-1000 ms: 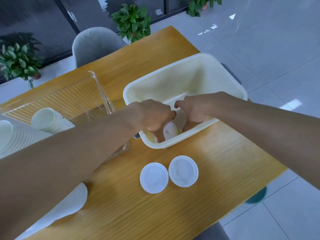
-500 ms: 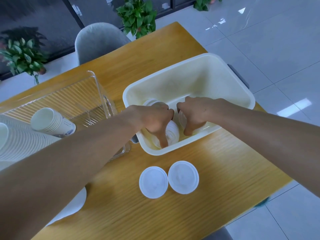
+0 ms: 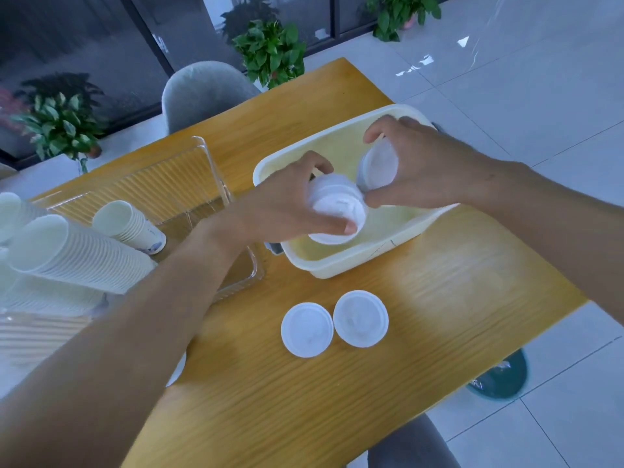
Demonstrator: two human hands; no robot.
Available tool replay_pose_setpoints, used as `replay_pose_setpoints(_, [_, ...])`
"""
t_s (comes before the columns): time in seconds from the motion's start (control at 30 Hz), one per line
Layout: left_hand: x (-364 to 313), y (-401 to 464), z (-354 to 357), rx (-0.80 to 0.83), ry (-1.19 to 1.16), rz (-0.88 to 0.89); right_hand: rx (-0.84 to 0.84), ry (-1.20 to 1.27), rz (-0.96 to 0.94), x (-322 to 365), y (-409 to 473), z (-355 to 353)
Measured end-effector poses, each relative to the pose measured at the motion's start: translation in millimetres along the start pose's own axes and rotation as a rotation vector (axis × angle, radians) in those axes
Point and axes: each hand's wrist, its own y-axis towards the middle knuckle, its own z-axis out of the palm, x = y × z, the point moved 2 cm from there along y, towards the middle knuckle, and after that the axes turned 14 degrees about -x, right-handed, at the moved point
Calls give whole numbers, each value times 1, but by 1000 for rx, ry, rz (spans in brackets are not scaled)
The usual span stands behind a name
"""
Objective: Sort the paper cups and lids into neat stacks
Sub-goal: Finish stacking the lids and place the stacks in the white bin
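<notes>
- Left hand (image 3: 283, 204) grips a stack of white lids (image 3: 337, 211) above the cream plastic tub (image 3: 354, 261).
- Right hand (image 3: 422, 167) pinches another lid stack (image 3: 378, 168).
- Two lids (image 3: 307, 325) lie on the wooden table (image 3: 439, 298).
- No readable writing.

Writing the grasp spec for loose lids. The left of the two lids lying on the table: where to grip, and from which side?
Take the left lid from straight above, pinching opposite points of its rim. It lies flat on the wooden table, so only the rim gives purchase. Probably pinch near-far: the right lid sits tight against its right edge.
</notes>
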Motion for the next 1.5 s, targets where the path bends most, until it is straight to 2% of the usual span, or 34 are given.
replay_pose_setpoints(0.13, [-2, -57, -12, -315, -348, -100, -95, 109, -12, 24, -28, -14])
replay_pose_setpoints(0.23, [10, -103, -10, -451, -486, -148, -97, 169, -62, 48, -52, -11])
replay_pose_setpoints(0.37, [47, -152, 0, -491, -557, -278, -44, 155, -158, 81, -84, 7])
replay_pose_setpoints(0.57, [108, -196, 29, -475, -523, -505, 14, 104, -302, 117, -118, 61])
replay_pose_setpoints(0.73, [145, -212, 56, -507, -529, -639, 82, -32, -346, 124, -128, 115])
replay_pose_setpoints(0.83, [146, -214, 60, -519, -419, -598, 110, -72, -351, 123, -123, 140])
replay_pose_setpoints(1.0, [148, -216, 67, -544, -302, -538, 45, -68, -398, 122, -117, 156])
replay_pose_setpoints(1.17, [137, -213, 54, -716, -249, -377, 13, 107, -461, 125, -118, 138])
replay_pose_setpoints(1.3, [116, -193, 34, -789, -293, -234, -71, 237, -471, 123, -110, 107])
replay_pose_setpoints(1.4, [91, -162, 15, -774, -304, -105, -187, 273, -453, 112, -91, 79])
replay_pose_setpoints(1.5, [65, -121, 1, -669, -243, 0, -248, 258, -342, 87, -58, 52])
